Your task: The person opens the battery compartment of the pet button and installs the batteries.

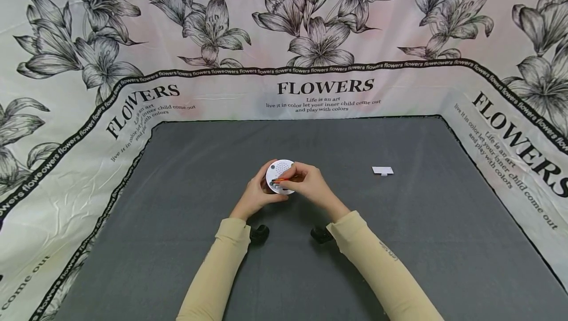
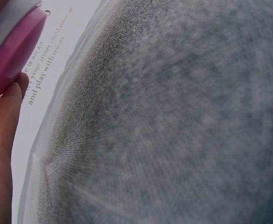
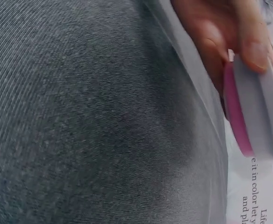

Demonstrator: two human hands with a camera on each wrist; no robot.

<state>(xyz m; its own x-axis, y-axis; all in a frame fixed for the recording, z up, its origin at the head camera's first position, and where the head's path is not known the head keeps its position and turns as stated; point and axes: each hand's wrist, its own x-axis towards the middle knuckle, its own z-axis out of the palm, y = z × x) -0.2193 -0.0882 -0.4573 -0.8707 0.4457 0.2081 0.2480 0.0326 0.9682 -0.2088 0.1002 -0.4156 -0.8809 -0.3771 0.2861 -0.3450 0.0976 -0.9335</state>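
Near the middle of the grey table, my left hand (image 1: 254,196) grips a round device (image 1: 280,167) by its edge, fingers round the far side and thumb at the near side. Its white face, dotted with small holes, is turned up. The wrist views show a glossy pink underside (image 2: 20,49) and a white-grey rim (image 3: 253,105). My right hand (image 1: 312,183) pinches a small orange-and-black cylinder (image 1: 279,180), which looks like a battery, against the lower part of the white face. Its fingers cover part of that face and most of the small piece.
A small white rectangular cover (image 1: 382,170) with a tab lies on the grey tabletop (image 1: 426,242) to the right. Dark wrist-worn pieces (image 1: 259,234) show beside both cuffs. White flower-printed cloth (image 1: 239,89) borders the grey surface at the back and sides.
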